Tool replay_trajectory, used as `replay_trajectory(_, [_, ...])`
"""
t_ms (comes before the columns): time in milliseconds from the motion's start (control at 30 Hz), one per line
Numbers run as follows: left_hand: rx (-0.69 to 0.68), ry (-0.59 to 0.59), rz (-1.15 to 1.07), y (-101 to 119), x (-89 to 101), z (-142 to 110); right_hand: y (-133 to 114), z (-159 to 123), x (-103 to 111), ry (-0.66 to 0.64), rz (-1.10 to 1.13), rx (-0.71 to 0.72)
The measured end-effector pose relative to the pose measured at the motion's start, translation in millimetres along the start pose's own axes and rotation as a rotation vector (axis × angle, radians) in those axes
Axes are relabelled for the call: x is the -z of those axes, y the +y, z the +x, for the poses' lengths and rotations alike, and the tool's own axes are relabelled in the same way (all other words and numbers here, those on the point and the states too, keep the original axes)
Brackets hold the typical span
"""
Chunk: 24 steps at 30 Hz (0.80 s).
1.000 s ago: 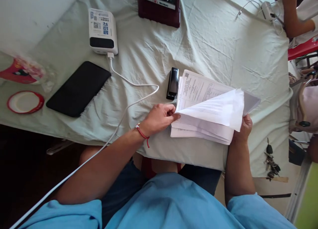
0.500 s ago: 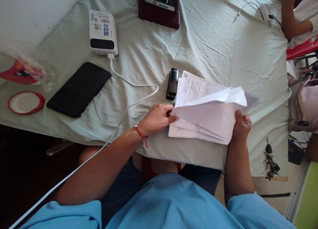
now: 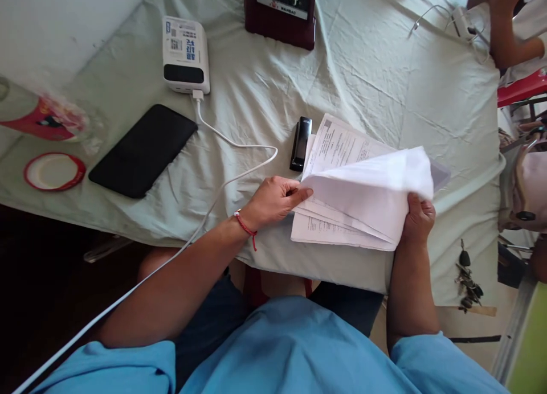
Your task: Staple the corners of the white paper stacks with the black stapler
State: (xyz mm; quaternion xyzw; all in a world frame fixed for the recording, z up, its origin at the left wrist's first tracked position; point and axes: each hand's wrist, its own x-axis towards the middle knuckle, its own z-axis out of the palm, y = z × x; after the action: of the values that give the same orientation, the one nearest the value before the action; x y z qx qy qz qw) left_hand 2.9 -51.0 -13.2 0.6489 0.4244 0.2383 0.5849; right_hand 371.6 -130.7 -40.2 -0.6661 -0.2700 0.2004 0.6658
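Between my hands lies a stack of printed papers (image 3: 337, 149) on the cloth-covered table, with its upper sheets lifted and folded over. My left hand (image 3: 277, 201), with a red string bracelet (image 3: 244, 223) at the wrist, pinches the left edge of the lifted sheets between thumb and fingers. On the far side, my right hand (image 3: 419, 217) grips the right edge of the papers, its thumb on top. A clear plastic sleeve (image 3: 440, 175) juts out from under the stack at the right. Just beyond the stack's left corner rests a black stapler (image 3: 301, 143).
A white power bank (image 3: 186, 49) has a white cable (image 3: 239, 146) running past my left arm. Around it are a black tablet-like case (image 3: 143, 149), a tape roll (image 3: 79, 180), a plastic bag (image 3: 64, 118) and a dark red WANBAO device (image 3: 280, 27). Keys (image 3: 468, 280) lie right; another person's arm (image 3: 508, 35) shows top right.
The lifted white sheets have opened out wider and flopped further over toward my right hand. Both hands keep their hold. The whole view has shifted slightly.
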Motion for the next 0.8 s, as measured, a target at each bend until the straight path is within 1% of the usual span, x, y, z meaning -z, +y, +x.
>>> replay_trajectory(133, [0.012, -0.013, -0.077, -0.5, 0.8, -2.6, 3.0, 3.4, 3.5, -0.021, -0.012, 0.020])
replay_trajectory(233, [0.009, -0.115, -0.156, -1.5, 0.0, -0.6, 4.4, 5.1, 5.1, -0.026, -0.006, 0.028])
replay_trajectory(300, [0.007, -0.159, -0.119, -2.1, -0.1, 1.1, 4.9, 5.6, 5.4, -0.026, -0.002, 0.026])
replay_trajectory(400, [0.029, -0.098, -0.033, -2.4, 1.0, 1.2, 5.4, 5.7, 5.3, -0.012, -0.005, 0.029])
replay_trajectory(467, [0.044, -0.062, -0.040, -2.0, 2.1, -0.2, 5.9, 5.9, 5.2, -0.006, -0.022, 0.042])
replay_trajectory(667, [0.057, -0.040, -0.042, 1.8, 1.7, -2.2, 7.3, 6.8, 5.3, 0.005, -0.042, 0.045])
replay_trajectory(800, [0.103, -0.024, -0.094, 3.2, 0.7, -1.7, 8.0, 6.5, 6.2, 0.004, -0.044, 0.045])
